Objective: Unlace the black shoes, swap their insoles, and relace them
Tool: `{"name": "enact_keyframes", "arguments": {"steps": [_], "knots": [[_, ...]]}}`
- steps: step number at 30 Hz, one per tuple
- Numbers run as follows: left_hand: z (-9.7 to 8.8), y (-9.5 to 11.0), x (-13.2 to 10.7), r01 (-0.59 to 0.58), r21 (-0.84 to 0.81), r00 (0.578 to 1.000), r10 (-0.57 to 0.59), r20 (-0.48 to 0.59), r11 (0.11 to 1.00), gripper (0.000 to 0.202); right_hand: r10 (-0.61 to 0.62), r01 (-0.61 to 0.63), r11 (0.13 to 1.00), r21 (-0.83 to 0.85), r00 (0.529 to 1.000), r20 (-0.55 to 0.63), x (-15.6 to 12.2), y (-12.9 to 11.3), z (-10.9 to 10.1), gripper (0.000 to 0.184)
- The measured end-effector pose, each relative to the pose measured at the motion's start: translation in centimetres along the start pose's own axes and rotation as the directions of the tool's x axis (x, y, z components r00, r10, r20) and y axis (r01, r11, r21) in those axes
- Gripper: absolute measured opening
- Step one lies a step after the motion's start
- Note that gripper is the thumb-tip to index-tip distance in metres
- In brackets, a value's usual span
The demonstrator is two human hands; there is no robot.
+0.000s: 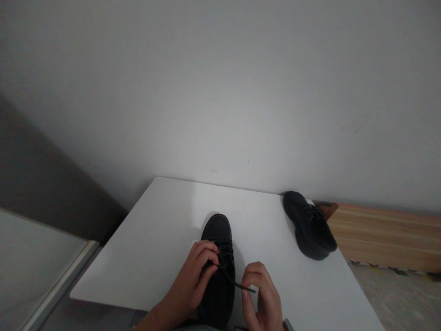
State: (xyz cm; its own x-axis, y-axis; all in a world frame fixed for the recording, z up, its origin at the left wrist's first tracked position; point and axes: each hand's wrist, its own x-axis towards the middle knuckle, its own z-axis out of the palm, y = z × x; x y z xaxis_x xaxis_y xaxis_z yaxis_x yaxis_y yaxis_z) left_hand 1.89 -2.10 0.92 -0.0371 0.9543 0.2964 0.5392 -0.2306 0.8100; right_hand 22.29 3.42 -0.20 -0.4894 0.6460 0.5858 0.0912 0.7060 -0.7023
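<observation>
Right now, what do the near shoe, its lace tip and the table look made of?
Near shoe: matte black, no shine, maybe suede or fabric; too dark to tell.
Lace: thin dark cord, probably woven; its tip, pinched by the right hand, looks pale and stiff, likely plastic.
Table: smooth white top, faint sheen, likely laminate or painted board.
The left hand rests on the shoe.
</observation>
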Motion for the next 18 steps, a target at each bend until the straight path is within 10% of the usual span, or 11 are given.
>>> {"name": "enact_keyframes", "arguments": {"steps": [10, 18], "knots": [[-0.6, -0.1, -1.1, 0.014, -0.007, 0.987, -0.013, 0.159, 1.0, 0.008, 0.086, -0.029, 0.957, -0.288, 0.979, 0.186, 1.5, 0.3, 1.6, 0.033], [-2.2, 0.1, -0.9, 0.066, -0.077, 0.994, -0.059, 0.089, 0.995, 0.035, 0.203, -0.208, 0.978, 0.022, 0.969, 0.142, 1.7, -0.2, 0.3, 0.013]]}}
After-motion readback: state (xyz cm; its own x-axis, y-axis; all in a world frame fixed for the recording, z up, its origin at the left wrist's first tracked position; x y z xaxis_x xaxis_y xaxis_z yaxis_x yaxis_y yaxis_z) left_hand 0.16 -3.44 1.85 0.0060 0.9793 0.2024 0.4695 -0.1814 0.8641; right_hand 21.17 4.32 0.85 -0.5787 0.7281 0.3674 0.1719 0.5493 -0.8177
